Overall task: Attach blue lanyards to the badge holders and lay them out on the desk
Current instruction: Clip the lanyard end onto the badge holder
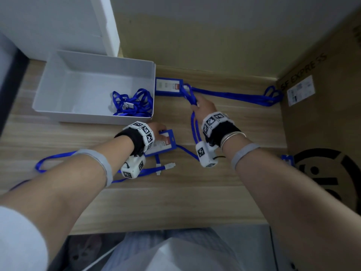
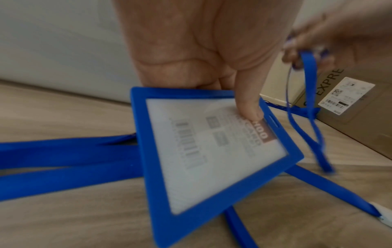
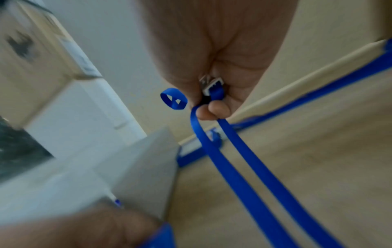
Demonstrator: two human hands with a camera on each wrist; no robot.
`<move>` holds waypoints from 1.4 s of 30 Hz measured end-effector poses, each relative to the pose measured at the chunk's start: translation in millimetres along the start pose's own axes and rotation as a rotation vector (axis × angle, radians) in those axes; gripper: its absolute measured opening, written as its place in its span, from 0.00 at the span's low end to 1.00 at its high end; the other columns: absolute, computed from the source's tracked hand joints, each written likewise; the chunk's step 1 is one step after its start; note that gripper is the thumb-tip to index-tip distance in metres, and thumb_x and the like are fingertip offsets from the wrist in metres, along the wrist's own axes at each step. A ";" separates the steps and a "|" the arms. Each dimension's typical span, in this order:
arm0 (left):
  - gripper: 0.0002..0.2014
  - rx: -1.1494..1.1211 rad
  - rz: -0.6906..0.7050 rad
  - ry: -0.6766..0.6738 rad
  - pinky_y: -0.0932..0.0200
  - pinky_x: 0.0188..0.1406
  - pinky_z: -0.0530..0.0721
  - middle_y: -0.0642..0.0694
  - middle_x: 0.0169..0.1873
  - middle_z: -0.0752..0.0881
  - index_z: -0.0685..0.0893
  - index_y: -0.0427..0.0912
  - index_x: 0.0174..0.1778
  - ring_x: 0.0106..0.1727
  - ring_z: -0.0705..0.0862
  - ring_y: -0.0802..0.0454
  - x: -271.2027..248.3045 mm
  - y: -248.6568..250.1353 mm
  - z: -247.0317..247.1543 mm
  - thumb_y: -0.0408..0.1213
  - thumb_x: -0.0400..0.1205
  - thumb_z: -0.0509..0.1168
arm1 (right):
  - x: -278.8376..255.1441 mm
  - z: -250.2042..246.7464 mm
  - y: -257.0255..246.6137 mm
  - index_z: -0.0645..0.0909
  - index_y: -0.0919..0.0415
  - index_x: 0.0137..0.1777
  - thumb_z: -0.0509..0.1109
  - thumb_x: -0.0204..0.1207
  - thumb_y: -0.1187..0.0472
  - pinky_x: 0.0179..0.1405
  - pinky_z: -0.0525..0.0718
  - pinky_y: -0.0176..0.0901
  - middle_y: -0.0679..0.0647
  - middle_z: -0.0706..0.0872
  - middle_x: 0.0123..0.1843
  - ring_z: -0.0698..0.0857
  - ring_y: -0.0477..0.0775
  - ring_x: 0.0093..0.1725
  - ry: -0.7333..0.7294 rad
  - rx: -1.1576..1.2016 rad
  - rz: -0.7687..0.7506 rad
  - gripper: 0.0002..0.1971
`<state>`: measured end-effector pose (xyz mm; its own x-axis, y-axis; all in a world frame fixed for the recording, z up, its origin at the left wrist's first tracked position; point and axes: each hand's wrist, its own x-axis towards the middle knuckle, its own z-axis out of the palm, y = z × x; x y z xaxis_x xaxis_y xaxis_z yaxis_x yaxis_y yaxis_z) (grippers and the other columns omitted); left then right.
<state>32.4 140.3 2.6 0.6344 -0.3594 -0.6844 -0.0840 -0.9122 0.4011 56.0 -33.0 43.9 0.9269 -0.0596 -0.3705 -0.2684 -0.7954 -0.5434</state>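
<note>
My left hand holds a blue badge holder just above the wooden desk. In the left wrist view the thumb presses on the clear window of this badge holder, and its slot looks empty. My right hand is raised further back and pinches a blue lanyard that hangs down in a loop. The right wrist view shows the lanyard's metal clip tucked in the right hand, with two straps running down.
A second badge holder lies at the back with its lanyard stretched to the right. The white tray on the left holds more lanyards. A loose lanyard with white clips lies under my left arm. A cardboard box blocks the right.
</note>
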 end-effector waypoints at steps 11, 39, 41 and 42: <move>0.19 -0.048 -0.018 0.044 0.52 0.62 0.78 0.39 0.66 0.82 0.79 0.38 0.67 0.65 0.80 0.41 -23.8 -34.2 -0.1 0.43 0.82 0.62 | 5.9 -27.2 -167.3 0.73 0.66 0.65 0.58 0.83 0.67 0.33 0.82 0.40 0.48 0.77 0.34 0.77 0.48 0.28 0.149 0.430 -0.405 0.12; 0.28 0.104 -0.019 0.028 0.51 0.77 0.65 0.42 0.77 0.70 0.64 0.41 0.78 0.77 0.69 0.44 -27.6 -61.1 -5.3 0.48 0.84 0.57 | 32.6 59.6 -124.6 0.79 0.54 0.50 0.56 0.81 0.69 0.26 0.80 0.36 0.56 0.85 0.46 0.81 0.49 0.32 -0.154 0.070 -0.054 0.13; 0.26 0.072 -0.004 0.024 0.53 0.75 0.65 0.41 0.76 0.70 0.65 0.38 0.77 0.77 0.69 0.43 -27.1 -51.9 -6.3 0.45 0.84 0.58 | 31.1 45.6 -111.9 0.78 0.54 0.44 0.56 0.81 0.69 0.31 0.80 0.38 0.54 0.84 0.44 0.81 0.50 0.35 -0.129 0.003 -0.058 0.12; 0.26 0.057 0.013 0.016 0.54 0.74 0.66 0.39 0.75 0.71 0.67 0.37 0.76 0.75 0.71 0.43 -26.3 -47.7 -6.5 0.44 0.84 0.59 | 28.8 39.8 -103.8 0.78 0.53 0.40 0.57 0.81 0.68 0.35 0.80 0.39 0.54 0.84 0.43 0.81 0.51 0.36 -0.117 -0.022 -0.053 0.13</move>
<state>24.7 194.6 5.4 0.6451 -0.3685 -0.6694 -0.1356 -0.9174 0.3742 100.1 71.9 59.7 0.9023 0.0532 -0.4279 -0.2123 -0.8089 -0.5482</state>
